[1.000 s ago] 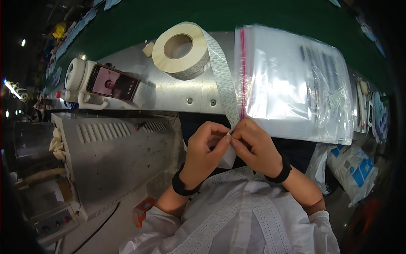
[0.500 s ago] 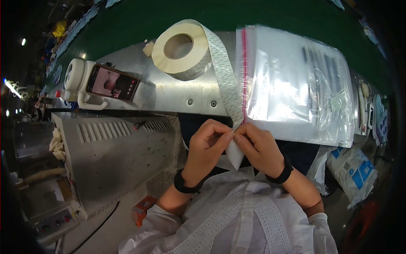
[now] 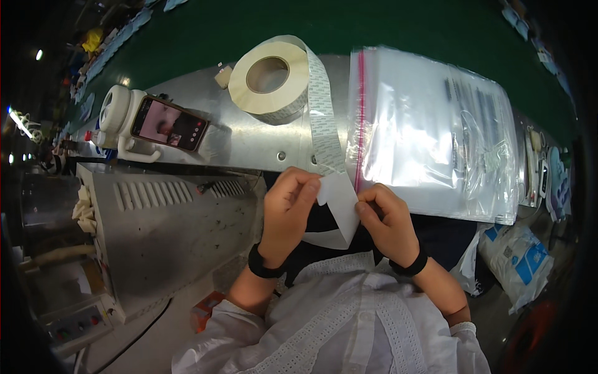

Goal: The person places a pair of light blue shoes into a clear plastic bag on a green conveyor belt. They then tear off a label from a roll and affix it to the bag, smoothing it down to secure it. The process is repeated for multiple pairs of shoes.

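At the desk's near edge: both hands work a white label strip (image 3: 336, 206) that runs down from the label roll (image 3: 269, 78) lying on the metal desk (image 3: 243, 143).
Left hand (image 3: 288, 212): grip pinching the strip's upper left edge, fingertips pressed together.
Right hand (image 3: 386, 221): grip pinching the strip's right edge, just beside the stack of clear zip bags (image 3: 436, 131).
Risk, tearing: opposed pulls could rip the strip crookedly instead of parting it cleanly.
Risk, sticking: a freed label may likely fold onto itself or cling to a finger.
Risk, roll: a hard tug could drag the roll toward the edge.
Nearby: phone on a white stand (image 3: 168, 121), well apart.
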Demonstrator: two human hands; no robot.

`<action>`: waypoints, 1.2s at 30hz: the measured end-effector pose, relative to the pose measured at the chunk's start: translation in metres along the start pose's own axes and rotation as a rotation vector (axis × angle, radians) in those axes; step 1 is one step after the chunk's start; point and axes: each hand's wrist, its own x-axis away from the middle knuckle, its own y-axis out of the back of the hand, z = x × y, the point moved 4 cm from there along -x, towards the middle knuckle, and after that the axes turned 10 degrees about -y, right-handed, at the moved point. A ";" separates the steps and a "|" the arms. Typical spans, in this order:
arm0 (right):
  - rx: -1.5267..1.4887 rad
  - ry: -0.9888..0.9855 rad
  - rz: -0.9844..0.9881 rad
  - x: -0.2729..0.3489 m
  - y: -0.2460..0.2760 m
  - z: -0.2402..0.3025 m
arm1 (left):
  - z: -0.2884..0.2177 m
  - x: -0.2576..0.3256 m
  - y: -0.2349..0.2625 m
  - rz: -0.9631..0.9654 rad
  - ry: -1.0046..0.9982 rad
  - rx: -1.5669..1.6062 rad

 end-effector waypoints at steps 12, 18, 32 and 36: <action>0.481 0.124 -0.511 -0.026 0.050 0.017 | -0.007 -0.016 -0.068 0.643 -0.558 -0.622; 0.770 0.100 -0.579 -0.035 0.031 -0.011 | 0.019 -0.018 -0.061 0.660 -0.461 -0.375; 0.640 0.129 -0.547 -0.040 0.044 -0.012 | 0.018 -0.027 -0.043 0.372 -0.357 -0.348; 0.314 0.007 -0.431 -0.041 0.058 -0.019 | 0.005 -0.033 -0.047 0.447 -0.271 -0.417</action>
